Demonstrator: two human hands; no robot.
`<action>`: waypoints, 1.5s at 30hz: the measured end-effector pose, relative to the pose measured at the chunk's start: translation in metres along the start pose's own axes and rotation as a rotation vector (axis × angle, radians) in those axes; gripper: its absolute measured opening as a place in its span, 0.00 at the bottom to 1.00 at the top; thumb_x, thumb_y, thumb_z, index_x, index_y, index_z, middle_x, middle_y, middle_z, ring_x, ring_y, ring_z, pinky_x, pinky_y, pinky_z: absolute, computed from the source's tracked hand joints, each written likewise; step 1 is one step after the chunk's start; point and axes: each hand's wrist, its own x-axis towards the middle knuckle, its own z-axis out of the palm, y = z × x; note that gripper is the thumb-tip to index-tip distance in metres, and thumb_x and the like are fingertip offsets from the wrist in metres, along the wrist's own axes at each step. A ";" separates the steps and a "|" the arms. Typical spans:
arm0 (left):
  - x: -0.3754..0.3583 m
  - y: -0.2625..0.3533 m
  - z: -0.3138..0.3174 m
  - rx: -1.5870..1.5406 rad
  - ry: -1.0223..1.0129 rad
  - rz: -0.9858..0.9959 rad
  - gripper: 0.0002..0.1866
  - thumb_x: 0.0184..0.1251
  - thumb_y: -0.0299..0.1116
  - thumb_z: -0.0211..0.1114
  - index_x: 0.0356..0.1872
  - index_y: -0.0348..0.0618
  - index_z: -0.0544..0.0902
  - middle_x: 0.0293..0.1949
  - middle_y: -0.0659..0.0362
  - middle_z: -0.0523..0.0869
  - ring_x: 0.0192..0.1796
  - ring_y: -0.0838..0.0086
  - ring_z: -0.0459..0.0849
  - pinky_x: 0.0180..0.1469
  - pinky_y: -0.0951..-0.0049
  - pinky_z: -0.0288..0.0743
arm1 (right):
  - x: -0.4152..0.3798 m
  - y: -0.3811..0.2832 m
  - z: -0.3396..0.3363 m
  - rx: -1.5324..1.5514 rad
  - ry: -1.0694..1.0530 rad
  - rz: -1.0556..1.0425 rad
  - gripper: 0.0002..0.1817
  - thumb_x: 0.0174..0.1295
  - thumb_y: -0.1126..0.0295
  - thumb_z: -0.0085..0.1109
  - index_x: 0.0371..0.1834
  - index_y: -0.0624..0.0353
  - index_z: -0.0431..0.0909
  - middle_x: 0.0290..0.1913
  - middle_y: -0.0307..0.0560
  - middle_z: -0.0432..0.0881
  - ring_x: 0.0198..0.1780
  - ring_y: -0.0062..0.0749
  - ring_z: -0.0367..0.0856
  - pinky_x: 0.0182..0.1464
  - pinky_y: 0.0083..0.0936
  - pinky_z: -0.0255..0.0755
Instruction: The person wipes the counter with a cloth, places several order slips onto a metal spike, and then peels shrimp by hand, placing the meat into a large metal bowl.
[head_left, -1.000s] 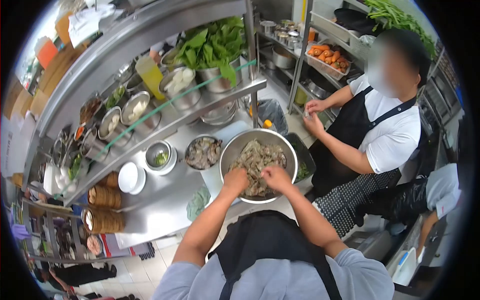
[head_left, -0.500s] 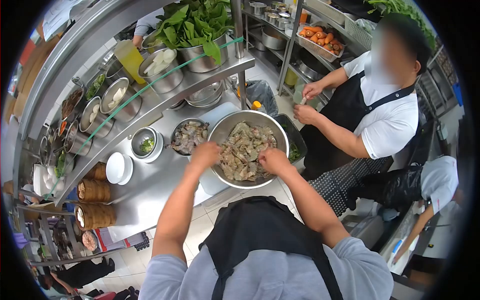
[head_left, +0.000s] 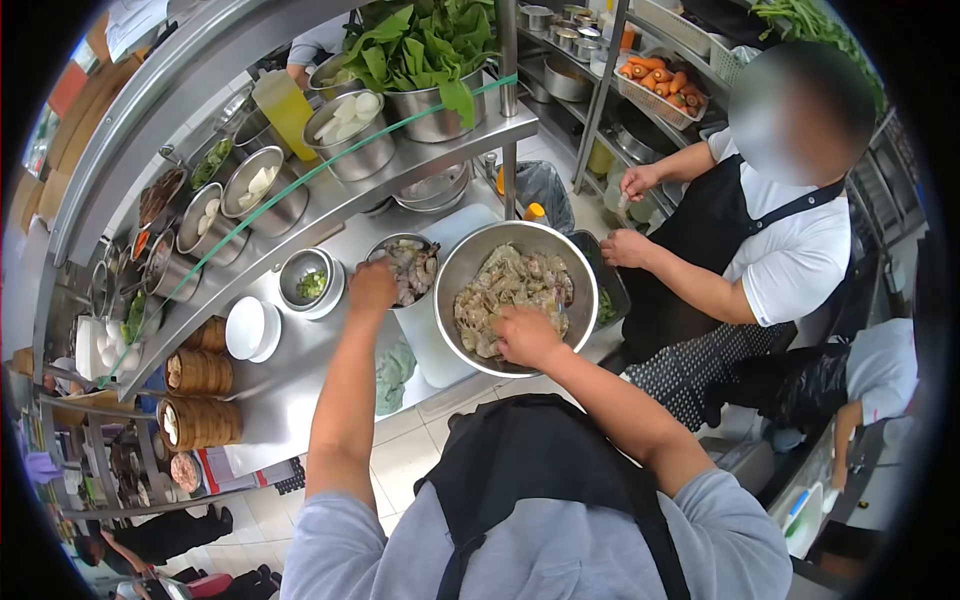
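Note:
A large steel bowl (head_left: 450,330) holds a heap of raw, unpeeled shrimp (head_left: 510,275). My right hand (head_left: 527,336) reaches into it from the near side, fingers curled against the shrimp and fingertips partly buried. To the left, a smaller steel bowl (head_left: 432,243) contains more greyish shrimp (head_left: 410,268). My left hand (head_left: 372,285) is at this bowl's near left edge, fingers bent together. Whatever is in its grip is hidden from above. Under the bowls lies a pale cutting board (head_left: 432,365).
Left of the bowls are a small bowl of chopped greens (head_left: 312,284), white bowls (head_left: 252,329), a green cloth (head_left: 394,378) and bamboo steamers (head_left: 205,420). A steel shelf (head_left: 420,165) with ingredient pots overhangs the counter. A co-worker (head_left: 740,230) stands close on the right.
My left hand has moved left from the large bowl to the smaller one. My right hand has shifted toward the middle of the shrimp heap. The green cloth has come into sight.

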 end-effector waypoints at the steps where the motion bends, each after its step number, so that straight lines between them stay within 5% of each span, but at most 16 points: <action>1: -0.003 0.012 -0.002 -0.001 -0.003 0.001 0.12 0.61 0.36 0.63 0.43 0.46 0.88 0.42 0.50 0.89 0.48 0.50 0.86 0.52 0.54 0.80 | 0.005 -0.001 0.007 0.019 0.062 -0.043 0.12 0.49 0.68 0.64 0.38 0.53 0.87 0.45 0.50 0.80 0.51 0.49 0.80 0.52 0.44 0.73; 5: -0.028 0.063 -0.006 -0.344 -0.248 0.447 0.09 0.60 0.32 0.61 0.38 0.51 0.89 0.37 0.52 0.89 0.48 0.52 0.84 0.51 0.51 0.79 | 0.011 -0.013 0.018 -0.048 0.002 -0.112 0.12 0.48 0.67 0.67 0.39 0.51 0.87 0.48 0.47 0.80 0.55 0.47 0.79 0.54 0.42 0.73; 8: -0.050 0.101 -0.006 -0.238 -0.470 0.494 0.08 0.57 0.32 0.65 0.36 0.51 0.90 0.39 0.52 0.89 0.47 0.53 0.85 0.52 0.52 0.75 | 0.013 -0.002 0.026 -0.126 -0.151 -0.048 0.14 0.48 0.65 0.68 0.39 0.52 0.88 0.51 0.46 0.80 0.59 0.45 0.77 0.56 0.43 0.72; 10: -0.065 0.121 -0.005 0.112 -0.571 0.520 0.09 0.57 0.34 0.65 0.37 0.56 0.90 0.40 0.57 0.90 0.52 0.57 0.83 0.56 0.52 0.69 | 0.003 0.008 0.017 -0.186 -0.201 -0.001 0.14 0.47 0.66 0.69 0.39 0.52 0.89 0.52 0.47 0.79 0.60 0.46 0.76 0.57 0.43 0.71; 11: -0.068 0.125 -0.001 0.110 -0.569 0.518 0.09 0.57 0.34 0.65 0.37 0.56 0.90 0.40 0.57 0.90 0.52 0.57 0.83 0.56 0.52 0.69 | -0.004 0.014 0.013 -0.240 -0.249 0.052 0.14 0.47 0.66 0.69 0.39 0.52 0.89 0.53 0.47 0.79 0.60 0.46 0.76 0.58 0.44 0.71; 13: -0.071 0.132 0.010 -0.014 -0.884 0.516 0.12 0.57 0.35 0.64 0.40 0.59 0.91 0.42 0.59 0.90 0.57 0.60 0.81 0.60 0.51 0.63 | -0.014 0.027 0.006 -0.244 -0.253 0.086 0.14 0.47 0.67 0.68 0.39 0.53 0.89 0.53 0.47 0.79 0.60 0.46 0.76 0.58 0.43 0.71; 17: -0.068 0.143 0.012 0.066 -0.906 0.459 0.15 0.57 0.34 0.62 0.44 0.59 0.91 0.43 0.57 0.89 0.60 0.60 0.80 0.62 0.50 0.63 | -0.027 0.039 -0.010 -0.227 -0.166 0.157 0.13 0.47 0.70 0.66 0.38 0.54 0.88 0.51 0.48 0.79 0.59 0.46 0.76 0.57 0.43 0.70; 20: -0.073 0.140 0.051 0.223 -0.645 0.481 0.16 0.57 0.37 0.63 0.45 0.56 0.91 0.46 0.54 0.89 0.62 0.60 0.79 0.63 0.49 0.63 | -0.029 0.043 -0.007 -0.131 -0.007 0.182 0.13 0.47 0.71 0.64 0.38 0.53 0.88 0.49 0.49 0.79 0.57 0.47 0.75 0.57 0.44 0.69; 26: -0.052 0.149 0.041 0.139 -0.978 0.531 0.18 0.54 0.45 0.68 0.44 0.51 0.90 0.45 0.52 0.89 0.58 0.56 0.82 0.59 0.49 0.69 | -0.029 0.042 0.008 -0.023 0.032 0.088 0.20 0.46 0.72 0.67 0.47 0.47 0.87 0.47 0.46 0.78 0.55 0.46 0.76 0.58 0.42 0.70; 31: -0.037 0.134 0.011 -0.444 -1.085 0.386 0.18 0.60 0.44 0.64 0.46 0.46 0.89 0.41 0.54 0.89 0.48 0.64 0.85 0.52 0.67 0.74 | -0.030 0.045 0.015 0.059 -0.064 0.034 0.21 0.53 0.65 0.67 0.53 0.48 0.85 0.53 0.48 0.78 0.62 0.48 0.71 0.60 0.46 0.66; 34: -0.024 0.109 0.005 -0.696 -1.006 0.254 0.18 0.65 0.40 0.61 0.51 0.43 0.87 0.45 0.56 0.88 0.48 0.69 0.84 0.52 0.74 0.74 | -0.021 0.053 0.018 0.250 0.073 -0.012 0.17 0.59 0.60 0.66 0.51 0.52 0.83 0.48 0.48 0.80 0.55 0.48 0.77 0.56 0.42 0.70; 36: -0.021 0.099 0.010 -0.781 -1.045 0.238 0.18 0.69 0.41 0.58 0.51 0.41 0.84 0.47 0.53 0.88 0.48 0.67 0.84 0.52 0.66 0.74 | -0.011 0.056 0.001 0.712 -0.068 0.201 0.11 0.65 0.60 0.62 0.41 0.56 0.80 0.40 0.48 0.82 0.44 0.45 0.82 0.50 0.38 0.74; 38: -0.027 0.098 0.012 -0.962 -0.822 0.290 0.25 0.69 0.37 0.59 0.66 0.43 0.77 0.57 0.55 0.84 0.58 0.71 0.81 0.59 0.73 0.73 | -0.002 0.059 0.014 0.698 0.041 0.143 0.11 0.69 0.62 0.57 0.38 0.60 0.74 0.34 0.48 0.83 0.34 0.39 0.83 0.43 0.34 0.77; 40: -0.035 0.109 0.016 -0.885 -0.727 0.395 0.25 0.67 0.36 0.59 0.65 0.41 0.75 0.53 0.50 0.85 0.57 0.65 0.82 0.59 0.68 0.74 | 0.004 0.057 0.019 1.053 0.065 0.184 0.12 0.72 0.64 0.53 0.41 0.63 0.71 0.35 0.48 0.84 0.34 0.32 0.83 0.43 0.32 0.76; 42: -0.048 0.128 0.012 -0.676 -0.645 0.354 0.21 0.67 0.34 0.57 0.59 0.37 0.76 0.50 0.44 0.84 0.56 0.56 0.83 0.59 0.63 0.73 | 0.009 0.051 0.011 1.064 0.020 0.194 0.11 0.73 0.64 0.52 0.42 0.64 0.70 0.36 0.48 0.84 0.34 0.31 0.83 0.42 0.30 0.76; 45: -0.063 0.140 0.019 -0.831 -0.521 0.244 0.18 0.66 0.33 0.54 0.54 0.36 0.77 0.48 0.40 0.83 0.53 0.49 0.82 0.58 0.58 0.73 | 0.006 0.035 -0.022 1.068 -0.076 0.276 0.11 0.75 0.63 0.48 0.42 0.61 0.69 0.36 0.45 0.83 0.36 0.26 0.82 0.39 0.26 0.74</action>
